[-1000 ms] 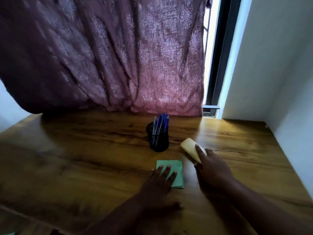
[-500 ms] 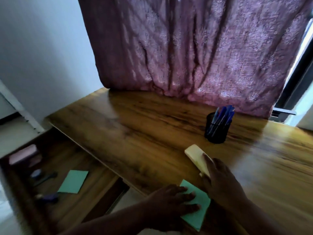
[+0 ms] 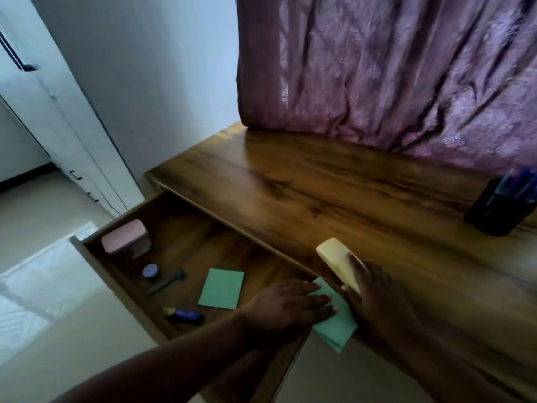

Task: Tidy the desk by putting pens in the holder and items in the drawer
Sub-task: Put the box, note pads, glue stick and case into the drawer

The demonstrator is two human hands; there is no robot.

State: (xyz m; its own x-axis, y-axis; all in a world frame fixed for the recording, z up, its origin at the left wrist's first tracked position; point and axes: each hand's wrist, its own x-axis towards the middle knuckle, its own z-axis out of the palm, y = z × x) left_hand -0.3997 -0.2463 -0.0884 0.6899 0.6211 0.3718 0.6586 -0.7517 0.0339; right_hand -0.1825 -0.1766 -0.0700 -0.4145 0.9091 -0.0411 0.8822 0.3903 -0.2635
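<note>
My left hand lies flat on a green paper pad that hangs over the desk's front edge, beside the open drawer. My right hand holds a pale yellow block, thumb and fingers curled round its near end. The black pen holder with several blue pens stands at the far right of the desk. In the drawer lie a second green pad, a pink box, a small round tin, a dark thin tool and a blue-and-yellow tube.
The wooden desk runs along a mauve curtain. A white wall and a door are to the left, with pale floor below. The drawer sticks out toward me on the left of my arms.
The view has swung left, bringing the open drawer into sight. Both hands have slid the green pad and the yellow block from near the holder to the desk's front edge.
</note>
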